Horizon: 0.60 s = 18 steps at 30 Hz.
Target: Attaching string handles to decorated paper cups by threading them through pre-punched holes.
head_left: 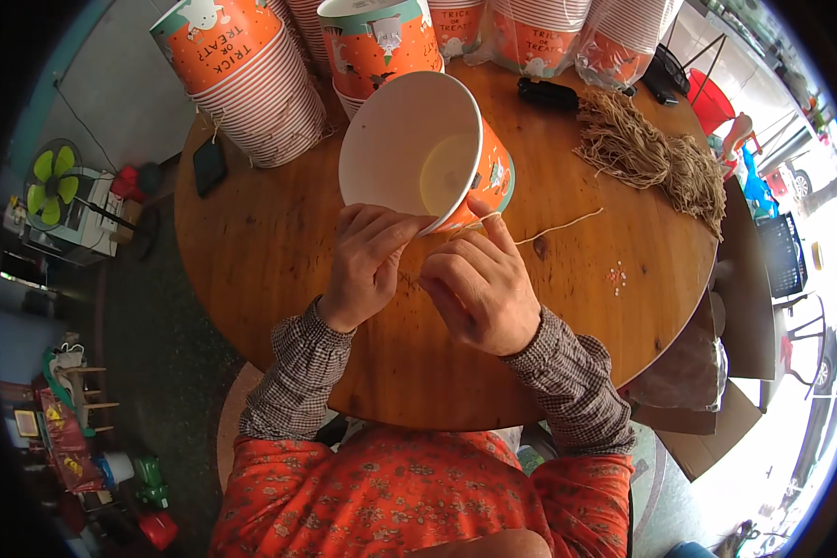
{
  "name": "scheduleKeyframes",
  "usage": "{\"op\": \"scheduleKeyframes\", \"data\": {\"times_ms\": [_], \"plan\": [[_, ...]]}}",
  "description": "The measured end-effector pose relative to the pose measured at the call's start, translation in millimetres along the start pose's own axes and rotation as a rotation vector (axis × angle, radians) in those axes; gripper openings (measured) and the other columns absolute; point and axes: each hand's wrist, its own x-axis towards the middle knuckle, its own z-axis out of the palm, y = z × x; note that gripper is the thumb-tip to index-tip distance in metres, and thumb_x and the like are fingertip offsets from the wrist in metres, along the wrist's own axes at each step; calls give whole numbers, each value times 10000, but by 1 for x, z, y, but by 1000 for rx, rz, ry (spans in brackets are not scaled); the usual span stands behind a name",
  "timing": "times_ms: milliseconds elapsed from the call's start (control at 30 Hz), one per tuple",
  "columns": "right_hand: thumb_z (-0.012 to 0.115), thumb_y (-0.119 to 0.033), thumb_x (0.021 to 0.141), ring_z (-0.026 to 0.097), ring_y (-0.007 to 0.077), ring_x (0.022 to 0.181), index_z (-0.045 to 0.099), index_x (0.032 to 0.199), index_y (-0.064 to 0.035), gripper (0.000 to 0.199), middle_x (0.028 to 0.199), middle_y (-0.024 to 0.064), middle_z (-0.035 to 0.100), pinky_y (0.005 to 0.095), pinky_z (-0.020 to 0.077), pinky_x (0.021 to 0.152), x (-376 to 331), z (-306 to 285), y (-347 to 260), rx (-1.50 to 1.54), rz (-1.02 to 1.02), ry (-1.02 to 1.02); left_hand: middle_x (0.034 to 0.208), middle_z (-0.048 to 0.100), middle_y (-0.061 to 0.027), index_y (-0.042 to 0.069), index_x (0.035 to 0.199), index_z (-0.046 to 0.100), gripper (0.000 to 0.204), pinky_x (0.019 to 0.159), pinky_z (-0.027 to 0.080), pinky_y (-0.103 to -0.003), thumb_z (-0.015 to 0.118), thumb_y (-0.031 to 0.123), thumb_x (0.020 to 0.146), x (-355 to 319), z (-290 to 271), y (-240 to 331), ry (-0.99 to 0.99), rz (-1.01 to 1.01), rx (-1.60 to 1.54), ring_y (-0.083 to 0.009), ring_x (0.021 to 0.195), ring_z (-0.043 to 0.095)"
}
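An orange paper bucket (418, 149) with a white inside lies tilted on the round wooden table (251, 242), its mouth toward me. My left hand (367, 265) pinches the bucket's near rim. My right hand (479, 284) sits beside it at the rim, thumb pressed on the orange wall, fingers closed on a pale twine string (558, 226) that trails off to the right across the table.
Stacks of matching orange buckets (251, 84) line the table's far edge, some in plastic wrap (614, 37). A heap of twine strings (656, 149) lies at the right. A dark phone (209, 166) and a black tool (547, 93) lie on the table. A green fan (51, 177) stands left.
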Motion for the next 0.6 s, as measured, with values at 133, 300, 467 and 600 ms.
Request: {"op": "scheduleKeyframes", "data": {"times_ms": [133,300,467,600], "plan": [[662,-41,721,602,200,780,562,851,-68,166,793,45,567,508,386,1035,1,-2,-1,-106,1,-18,1001,679,-44,97,1135,661,368,899,388,-372,531,-12,809,-3,1,-6,-17,37,-30,-212,918,606],[641,-49,716,605,206,779,542,844,-57,162,808,51,577,484,430,978,3,-6,0,-184,-40,-18,1050,671,-46,109,1167,653,395,969,361,-408,543,-16,809,-2,-2,-9,-64,60,-53,-216,976,605],[616,-26,670,558,223,710,515,814,-31,176,731,64,510,384,471,829,2,3,1,-140,-103,-43,1049,681,-51,113,1208,636,366,1000,332,-423,545,21,866,13,-14,8,-120,1,-77,-216,1011,618],[626,-21,658,512,228,665,514,818,-26,195,694,51,449,383,463,795,0,11,-5,-75,-123,-57,1055,682,-69,87,1221,625,347,984,350,-407,570,53,880,10,-15,-3,-43,45,-84,-222,996,625]]}}
